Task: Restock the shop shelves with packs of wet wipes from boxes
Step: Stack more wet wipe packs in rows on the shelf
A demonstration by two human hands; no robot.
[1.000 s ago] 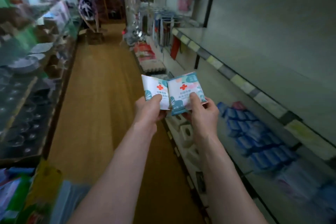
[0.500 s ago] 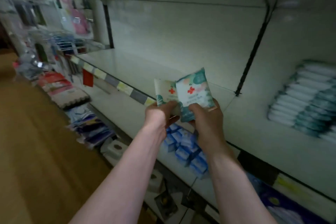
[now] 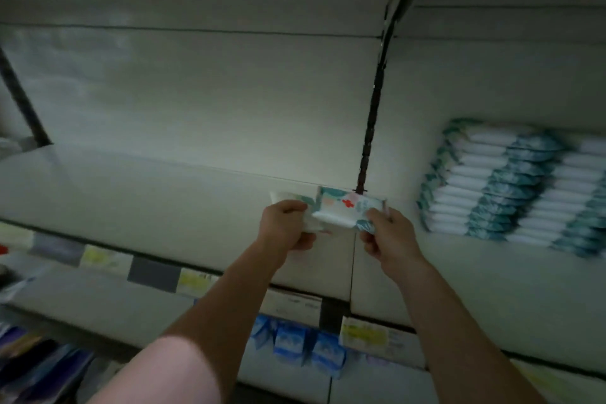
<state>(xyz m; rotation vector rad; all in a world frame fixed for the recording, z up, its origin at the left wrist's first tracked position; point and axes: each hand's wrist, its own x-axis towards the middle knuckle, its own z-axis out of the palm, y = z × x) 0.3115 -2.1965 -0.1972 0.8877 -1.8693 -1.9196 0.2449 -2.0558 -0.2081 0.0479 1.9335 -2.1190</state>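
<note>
I hold two small packs of wet wipes over the white shelf (image 3: 147, 193). My left hand (image 3: 285, 226) grips a white and teal pack (image 3: 288, 197), mostly hidden behind the fingers. My right hand (image 3: 390, 236) grips the other pack (image 3: 344, 208), white with teal leaves and a red cross, tilted nearly flat. The two packs overlap at the middle. A row of the same wipe packs (image 3: 511, 187) lies stacked on the shelf to the right, about a hand's width from my right hand.
A dark slotted upright (image 3: 372, 121) divides the shelf's back wall just behind the packs. Price labels (image 3: 196, 279) line the shelf's front edge. Blue packets (image 3: 295, 344) sit on the lower shelf under my arms. Dark goods (image 3: 29, 367) lie at the lower left.
The view has swung from the aisle to face the shelf. Both hands have carried the two packs forward over the shelf and tipped them from upright to nearly flat.
</note>
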